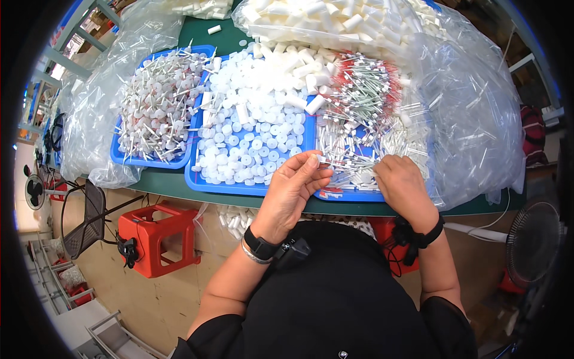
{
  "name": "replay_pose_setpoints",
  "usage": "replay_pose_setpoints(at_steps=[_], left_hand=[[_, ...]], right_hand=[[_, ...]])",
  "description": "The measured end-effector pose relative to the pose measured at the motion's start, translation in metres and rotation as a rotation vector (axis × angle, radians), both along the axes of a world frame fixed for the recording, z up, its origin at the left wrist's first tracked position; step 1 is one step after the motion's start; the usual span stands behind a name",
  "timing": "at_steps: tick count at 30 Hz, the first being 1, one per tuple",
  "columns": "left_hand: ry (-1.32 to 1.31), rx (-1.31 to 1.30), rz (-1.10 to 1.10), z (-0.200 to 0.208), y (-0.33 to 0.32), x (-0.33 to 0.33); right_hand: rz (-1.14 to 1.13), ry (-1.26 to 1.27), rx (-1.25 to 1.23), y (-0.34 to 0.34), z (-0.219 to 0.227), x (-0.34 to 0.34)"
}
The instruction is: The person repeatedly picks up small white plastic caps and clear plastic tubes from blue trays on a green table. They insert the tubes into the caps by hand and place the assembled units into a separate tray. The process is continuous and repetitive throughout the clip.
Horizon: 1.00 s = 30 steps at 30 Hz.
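My left hand [290,188] is pinched closed at the front edge of the right blue tray [359,196]. Between its thumb and forefinger is a small, thin white part with a wire [324,160], its details too small to make out. My right hand [404,186] dips into loose white tubular pieces [394,140] in that tray, fingers curled together and their tips hidden. Behind them lies a heap of thin wired parts [366,90] with green, white and red showing. The middle blue tray [233,188] holds translucent round discs [257,143] and thicker white cylinders [302,72].
A left blue tray [122,158] is heaped with discs fitted with thin stems [158,107]. Clear plastic bags [472,119] bulge along the right and left of the green table [197,30]. Below stand a red stool [155,239] and a fan [535,242].
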<state>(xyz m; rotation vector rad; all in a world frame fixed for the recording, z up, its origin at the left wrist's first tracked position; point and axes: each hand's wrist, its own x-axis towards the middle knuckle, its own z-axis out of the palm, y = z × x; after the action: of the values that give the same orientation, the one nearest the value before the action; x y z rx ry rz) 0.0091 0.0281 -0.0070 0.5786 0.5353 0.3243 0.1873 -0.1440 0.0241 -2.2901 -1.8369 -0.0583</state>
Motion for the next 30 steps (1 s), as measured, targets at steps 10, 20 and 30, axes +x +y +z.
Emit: replay_pose_setpoints(at_steps=[10,20,30], left_hand=[[-0.015,0.001,-0.032,0.001,-0.003,0.000],[-0.024,-0.003,-0.053,0.004,-0.011,0.003],[-0.021,0.005,-0.015,-0.002,-0.011,0.000]], right_hand=[[-0.068,0.329,0.086,0.001,0.010,-0.002],[-0.021,0.490,0.262,0.010,0.023,-0.018],[-0.026,0.460,0.279,0.010,0.021,-0.019]])
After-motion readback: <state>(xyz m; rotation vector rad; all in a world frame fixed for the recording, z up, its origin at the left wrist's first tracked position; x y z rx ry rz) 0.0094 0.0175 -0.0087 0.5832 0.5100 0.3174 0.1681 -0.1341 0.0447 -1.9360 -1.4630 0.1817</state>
